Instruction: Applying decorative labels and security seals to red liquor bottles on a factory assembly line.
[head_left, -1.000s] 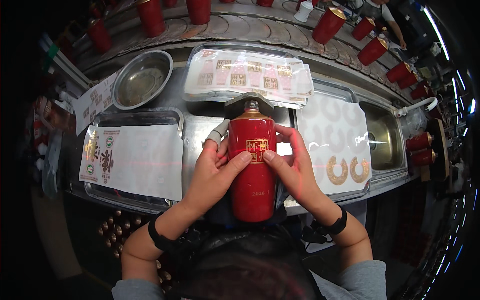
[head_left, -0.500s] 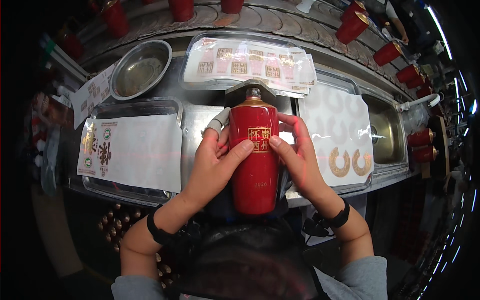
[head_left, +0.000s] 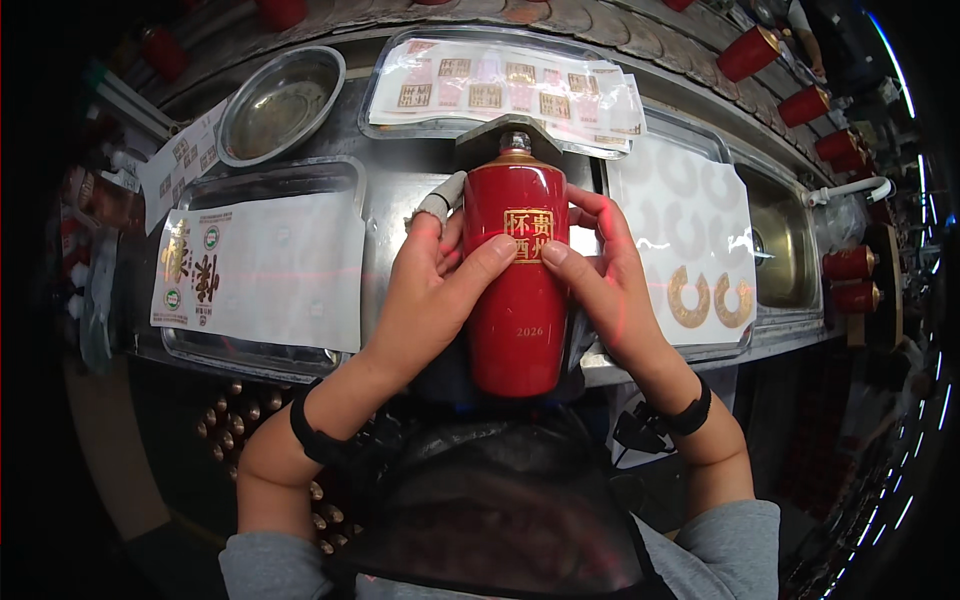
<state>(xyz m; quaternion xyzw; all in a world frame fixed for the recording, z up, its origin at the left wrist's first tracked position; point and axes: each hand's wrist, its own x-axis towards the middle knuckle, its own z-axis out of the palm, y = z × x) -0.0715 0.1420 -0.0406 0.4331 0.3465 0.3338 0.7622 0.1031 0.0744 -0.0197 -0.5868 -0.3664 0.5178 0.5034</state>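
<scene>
A glossy red bottle (head_left: 516, 320) with a gold shoulder lies in front of me, its neck pointing away against a dark angled metal rest (head_left: 470, 148). On its face sits a square gold decal (head_left: 530, 224), with small gold print lower down. My left hand (head_left: 440, 265) grips the bottle's left side, thumb pressed at the decal's lower left corner; its index finger wears a pale finger cover (head_left: 440, 196). From the right, my right hand (head_left: 605, 265) holds the other side, its thumb at the decal's lower right corner. Fingers behind the bottle are partly hidden.
Decal sheets (head_left: 255, 285) lie on a tray at left, others (head_left: 500, 85) on a far tray. Right are a sheet of gold arc decals (head_left: 690, 230) and a sink (head_left: 785, 250). A metal bowl (head_left: 280, 105) stands far left. Red bottles (head_left: 748, 53) line a conveyor (head_left: 600, 35) beyond.
The whole bench sits higher in the view, as the camera has tilted. Both thumbs stay pressed on the decal's lower edge. Bottles on the conveyor have shifted.
</scene>
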